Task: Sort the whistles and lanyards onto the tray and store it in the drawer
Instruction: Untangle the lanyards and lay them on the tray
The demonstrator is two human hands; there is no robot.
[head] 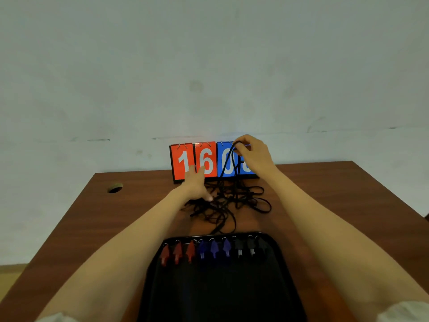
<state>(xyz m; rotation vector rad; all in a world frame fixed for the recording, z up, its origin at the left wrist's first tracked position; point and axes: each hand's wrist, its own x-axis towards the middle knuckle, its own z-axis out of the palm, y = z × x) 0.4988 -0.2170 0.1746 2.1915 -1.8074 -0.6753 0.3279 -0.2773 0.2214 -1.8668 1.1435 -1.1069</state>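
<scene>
A black tray [218, 287] lies on the near part of the table. Along its far edge stand three red whistles [177, 253], three blue whistles [214, 249] and three black whistles [250, 248] in a row. Beyond the tray sprawls a tangle of black lanyards [232, 201]. My right hand [251, 154] is raised above the tangle and pinches one lanyard, whose loop hangs down to the pile. My left hand [196, 184] rests flat on the left side of the tangle, fingers spread.
A flip scoreboard [199, 161] with red and blue number cards stands at the table's far edge, right behind the lanyards. The brown table [336, 205] has a cable hole [115, 188] at its far left. A pale wall rises behind.
</scene>
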